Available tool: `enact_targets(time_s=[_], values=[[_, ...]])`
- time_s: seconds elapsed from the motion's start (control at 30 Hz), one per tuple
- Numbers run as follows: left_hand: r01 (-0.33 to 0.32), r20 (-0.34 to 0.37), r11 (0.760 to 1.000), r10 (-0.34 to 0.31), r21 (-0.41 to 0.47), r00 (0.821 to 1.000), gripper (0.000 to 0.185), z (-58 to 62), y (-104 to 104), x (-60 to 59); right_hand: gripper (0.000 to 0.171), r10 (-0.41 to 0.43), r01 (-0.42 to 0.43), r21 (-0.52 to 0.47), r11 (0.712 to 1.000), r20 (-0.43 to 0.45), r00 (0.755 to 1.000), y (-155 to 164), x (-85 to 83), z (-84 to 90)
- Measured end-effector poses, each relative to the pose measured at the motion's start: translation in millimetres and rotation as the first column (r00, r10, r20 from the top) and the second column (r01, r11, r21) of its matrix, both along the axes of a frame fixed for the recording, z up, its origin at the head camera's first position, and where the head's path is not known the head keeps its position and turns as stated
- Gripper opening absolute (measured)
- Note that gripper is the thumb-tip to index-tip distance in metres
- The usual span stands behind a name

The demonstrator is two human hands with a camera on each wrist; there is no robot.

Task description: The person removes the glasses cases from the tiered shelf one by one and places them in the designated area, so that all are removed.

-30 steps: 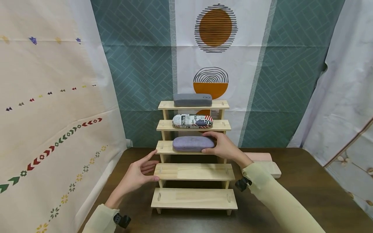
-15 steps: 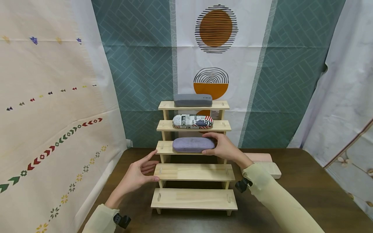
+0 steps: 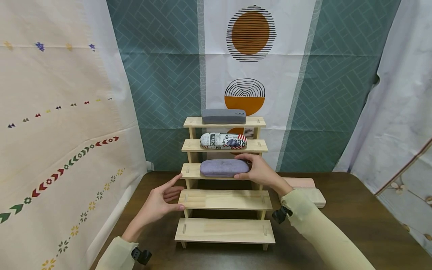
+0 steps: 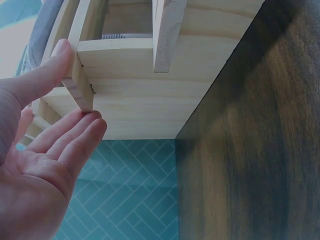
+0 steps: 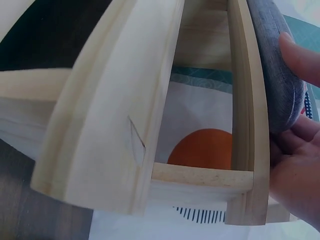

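A purple glasses case (image 3: 219, 167) lies along the middle step of a five-step wooden display stand (image 3: 225, 231). My right hand (image 3: 258, 170) grips the case's right end, thumb at the front and fingers behind. In the right wrist view the case's rounded end (image 5: 277, 65) sits between thumb and fingers. My left hand (image 3: 158, 202) holds the stand's left side. In the left wrist view its thumb (image 4: 37, 77) lies on one edge of a step's end, with fingertips at the opposite edge.
A newspaper-and-flag print case (image 3: 222, 141) rests on the step above, and a grey glasses case (image 3: 222, 116) on the top step. Pink (image 3: 300, 182) and cream (image 3: 314, 197) cases lie on the brown table (image 3: 341, 225), right of the stand. Patterned cloths hang behind and at both sides.
The purple case tilts very slightly at its front, then sits level again under my right hand. My left hand keeps its place on the stand.
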State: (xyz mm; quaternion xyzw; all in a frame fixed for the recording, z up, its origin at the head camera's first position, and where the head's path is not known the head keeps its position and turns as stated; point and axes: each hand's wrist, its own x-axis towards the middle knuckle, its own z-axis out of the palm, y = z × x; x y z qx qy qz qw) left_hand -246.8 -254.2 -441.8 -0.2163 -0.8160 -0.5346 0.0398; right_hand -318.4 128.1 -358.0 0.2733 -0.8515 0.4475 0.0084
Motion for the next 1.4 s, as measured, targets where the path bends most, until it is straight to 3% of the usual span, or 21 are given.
enact_targets(time_s=[0.47,1.4], values=[[0.004,-0.006,1.000,-0.004,0.016,1.000,0.103,-0.5,-1,0.7,0.065,-0.024,0.028,-0.135,0.991,0.032,0.999,-3,8.3,0.9],[0.017,0.003,0.999,-0.017,0.032,1.000,0.106,-1.3,-1,1.1,0.063,-0.062,0.073,-0.222,0.972,0.059,0.996,5,22.4,-3.3]])
